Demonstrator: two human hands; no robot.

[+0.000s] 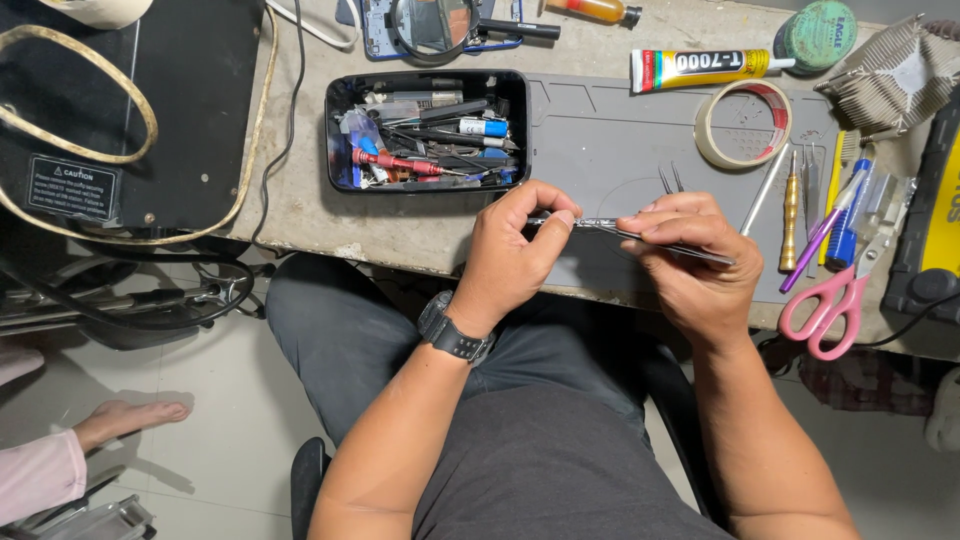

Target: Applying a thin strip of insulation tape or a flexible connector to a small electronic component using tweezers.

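Observation:
My left hand [512,252] pinches a thin, flat, dark strip-like part [592,224] by its left end, held level above the front edge of a grey work mat [600,140]. My right hand [690,262] grips slim metal tweezers [690,250] whose tips meet the right end of that part. Both hands hover over the mat's near edge, close together. What kind of part it is I cannot make out.
A black tray [428,130] full of small tools sits left of the mat. Tape roll [743,122], glue tube [700,66], screwdrivers [791,210], pens and pink scissors [830,300] lie to the right. A black device with cables [130,110] fills the left. Another person's foot [125,418] rests on the floor.

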